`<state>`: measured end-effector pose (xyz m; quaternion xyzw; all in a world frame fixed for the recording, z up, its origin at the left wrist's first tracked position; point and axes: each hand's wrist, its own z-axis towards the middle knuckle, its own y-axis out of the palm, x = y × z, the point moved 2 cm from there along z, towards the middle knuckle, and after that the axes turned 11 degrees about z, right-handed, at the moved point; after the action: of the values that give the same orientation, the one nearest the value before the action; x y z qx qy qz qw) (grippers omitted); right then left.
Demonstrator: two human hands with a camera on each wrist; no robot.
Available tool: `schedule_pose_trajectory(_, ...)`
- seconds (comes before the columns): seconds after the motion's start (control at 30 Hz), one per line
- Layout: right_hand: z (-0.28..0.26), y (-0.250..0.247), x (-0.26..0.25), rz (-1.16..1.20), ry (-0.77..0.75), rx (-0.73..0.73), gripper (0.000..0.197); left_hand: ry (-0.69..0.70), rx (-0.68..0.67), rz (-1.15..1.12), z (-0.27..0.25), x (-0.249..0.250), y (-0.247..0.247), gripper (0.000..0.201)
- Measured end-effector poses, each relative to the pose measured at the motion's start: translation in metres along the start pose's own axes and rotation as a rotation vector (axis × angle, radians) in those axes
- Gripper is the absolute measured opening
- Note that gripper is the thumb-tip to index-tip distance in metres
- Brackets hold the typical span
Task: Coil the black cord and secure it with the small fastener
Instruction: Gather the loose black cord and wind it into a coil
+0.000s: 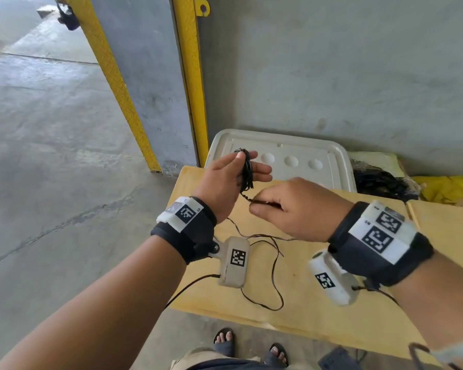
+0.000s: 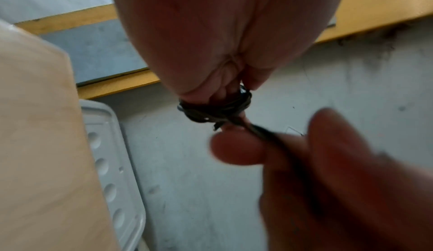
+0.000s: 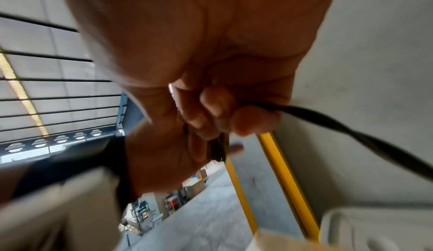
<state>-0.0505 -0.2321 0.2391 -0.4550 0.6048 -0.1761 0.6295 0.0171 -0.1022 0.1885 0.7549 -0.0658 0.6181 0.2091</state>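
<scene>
The black cord is partly wound into a small coil (image 1: 247, 170) round the straight fingers of my left hand (image 1: 255, 168), whose thumb presses on the coil's top. From the coil a short twisted strand (image 1: 245, 196) runs to my right hand (image 1: 258, 204), which pinches it between thumb and fingers. The rest of the cord (image 1: 275, 265) trails in loose loops on the wooden board. The left wrist view shows the coil (image 2: 215, 110) at my fingertips and the right hand's thumb (image 2: 239, 151) on the strand. In the right wrist view the strand (image 3: 351, 130) leaves my curled fingers (image 3: 218, 112). I cannot make out a fastener.
Both hands are raised above a pale wooden board (image 1: 332, 311) on the concrete floor. Behind it lies a white plastic lid (image 1: 286, 144) with round dimples. Yellow-edged grey panels (image 1: 190, 89) and a grey wall stand behind. A dark pile (image 1: 382, 182) and yellow sheet (image 1: 452, 188) lie at right.
</scene>
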Motion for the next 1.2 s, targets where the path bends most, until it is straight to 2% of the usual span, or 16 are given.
schedule_pose_trajectory(0.1,0.003,-0.031,-0.012,-0.106,-0.011,-0.009,0.017,-0.056,-0.119,0.225,-0.002,-0.001,-0.001,0.033)
schedule_pose_trajectory(0.17,0.009,-0.05,-0.012,-0.152,-0.032,0.04,0.016,-0.081,-0.219,0.329,-0.004,-0.004,-0.003,0.035)
schedule_pose_trajectory(0.23,0.018,-0.066,-0.006,-0.142,-0.052,0.103,0.015,-0.108,-0.295,0.359,-0.007,-0.005,-0.005,0.038)
schedule_pose_trajectory(0.33,0.031,-0.071,0.013,-0.043,-0.063,0.228,0.012,-0.129,-0.363,0.265,-0.011,-0.003,-0.005,0.042)
schedule_pose_trajectory(0.4,0.037,-0.061,0.027,0.138,-0.088,0.327,0.011,-0.137,-0.398,0.167,-0.013,0.0,-0.004,0.044)
schedule_pose_trajectory(0.5,0.043,-0.034,0.048,0.59,-0.066,0.476,0.007,-0.117,-0.451,0.001,-0.014,0.003,-0.002,0.046)
schedule_pose_trajectory(0.6,0.044,0.003,0.07,0.814,0.067,0.543,0.009,-0.063,-0.445,-0.182,-0.011,0.01,-0.003,0.044)
schedule_pose_trajectory(0.7,0.036,0.044,0.075,0.771,0.163,0.44,0.015,0.0,-0.337,-0.307,-0.002,0.02,-0.004,0.044)
schedule_pose_trajectory(0.87,0.021,0.08,0.056,0.601,0.158,0.172,0.027,0.032,-0.107,-0.311,0.013,0.027,-0.013,0.042)
schedule_pose_trajectory(1.0,0.012,0.061,0.025,0.48,0.127,0.045,0.029,0.019,0.025,-0.217,0.018,0.016,-0.02,0.041)
schedule_pose_trajectory(1.07,0.011,0.038,0.013,0.326,0.096,0.054,0.029,0.009,0.056,-0.111,0.019,0.011,-0.02,0.039)
schedule_pose_trajectory(1.2,0.012,-0.014,0.0,-0.01,0.034,0.062,0.023,-0.08,-0.062,0.165,0.013,0.008,-0.013,0.038)
